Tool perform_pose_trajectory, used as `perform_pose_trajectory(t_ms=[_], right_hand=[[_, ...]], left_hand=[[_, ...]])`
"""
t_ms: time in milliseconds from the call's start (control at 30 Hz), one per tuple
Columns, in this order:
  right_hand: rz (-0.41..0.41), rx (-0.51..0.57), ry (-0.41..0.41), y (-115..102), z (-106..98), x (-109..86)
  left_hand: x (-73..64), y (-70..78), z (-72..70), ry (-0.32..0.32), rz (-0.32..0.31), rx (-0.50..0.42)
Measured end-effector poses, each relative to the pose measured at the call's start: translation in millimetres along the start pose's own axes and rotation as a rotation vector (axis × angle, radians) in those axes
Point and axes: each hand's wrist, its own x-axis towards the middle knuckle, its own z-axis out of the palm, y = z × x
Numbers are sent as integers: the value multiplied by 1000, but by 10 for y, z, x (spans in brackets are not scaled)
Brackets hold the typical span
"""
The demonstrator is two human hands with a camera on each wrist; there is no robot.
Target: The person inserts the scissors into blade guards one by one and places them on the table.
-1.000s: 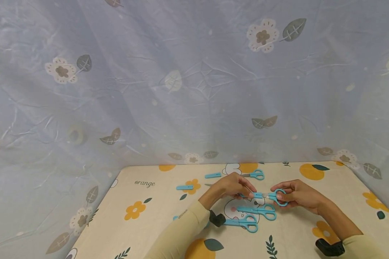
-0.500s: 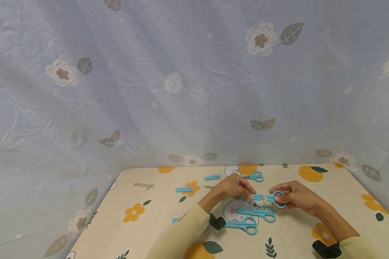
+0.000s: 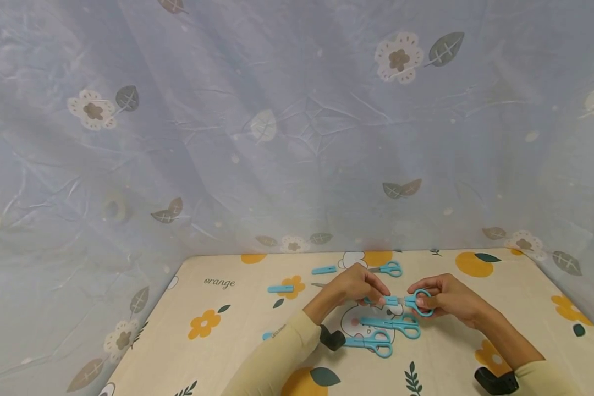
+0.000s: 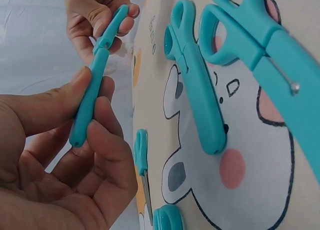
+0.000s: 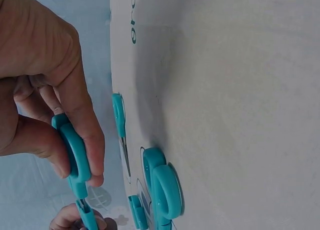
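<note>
In the head view my left hand (image 3: 353, 283) pinches a light-blue blade sheath (image 3: 390, 300) between thumb and fingers. My right hand (image 3: 450, 300) grips the blue handles (image 3: 409, 302) of a pair of scissors. A short bit of blade (image 3: 401, 300) shows between handles and sheath, the rest being inside the sheath. Seen from the left wrist, sheath (image 4: 91, 95) and handles (image 4: 116, 24) line up end to end, raised off the cloth. Two sheathed scissors lie below the hands, an upper pair (image 3: 386, 323) and a lower pair (image 3: 363, 342).
Unsheathed scissors (image 3: 391, 268) lie at the back. Another blade (image 3: 318, 284) pokes out behind the left hand. Two loose sheaths, a far one (image 3: 324, 270) and a nearer one (image 3: 280, 288), lie to the left. A blue tip (image 3: 267, 335) shows beside the left sleeve. A patterned curtain (image 3: 297, 165) hangs behind.
My right hand has shifted slightly left with the scissors, and the blade showing between handles and sheath is a little shorter. The left hand keeps its hold in nearly the same place.
</note>
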Motion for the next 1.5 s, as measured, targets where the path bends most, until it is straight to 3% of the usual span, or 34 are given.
perform_pose_trajectory(t_ms=[200,533,733,900,1167,1500], right_hand=[[25,16,-3,-12,13,15],[5,2,18,-2,57,41],[42,-2,17,-9,66,56],[27,12,-2,-7,79,67],[13,-17,39,-3,108,86],[37,-3,40,-52,143,69]], left_hand=[[-8,21,7,17,0,31],[-16,-11,30,27,-63,13],[-9,-13,58,32,-52,32],[-20,-1,70,34,-64,28],[-4,1,66,28,-89,-2],[-7,11,94,48,-65,36]])
